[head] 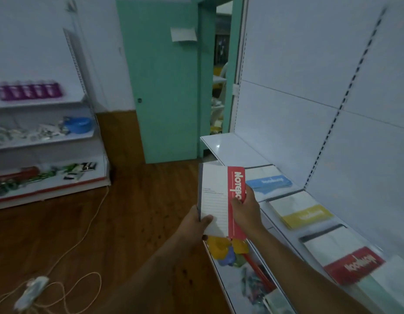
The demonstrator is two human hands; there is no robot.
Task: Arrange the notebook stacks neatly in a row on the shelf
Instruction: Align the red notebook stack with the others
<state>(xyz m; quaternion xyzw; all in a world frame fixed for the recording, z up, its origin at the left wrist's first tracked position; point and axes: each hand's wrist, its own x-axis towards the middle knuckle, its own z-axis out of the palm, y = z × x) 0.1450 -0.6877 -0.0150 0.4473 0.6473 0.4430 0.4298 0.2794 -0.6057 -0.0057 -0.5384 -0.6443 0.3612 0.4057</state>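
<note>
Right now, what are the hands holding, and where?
A red-banded notebook stack: left hand grips its lower left corner, right hand grips the red band's edge.

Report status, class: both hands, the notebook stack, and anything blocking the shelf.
Both hands, left hand and right hand, grip red notebook stack, off shelf. Blue stack, yellow stack, red stack already shelved. Far end bare.

The red band of the held notebook stack (221,200) reads "Notebook", partly covered by the right hand (245,210). The same word shows upside down on the blue-banded stack (270,181), the yellow-banded stack (306,215) and the red-banded stack (355,262) on the shelf (230,148).
</note>
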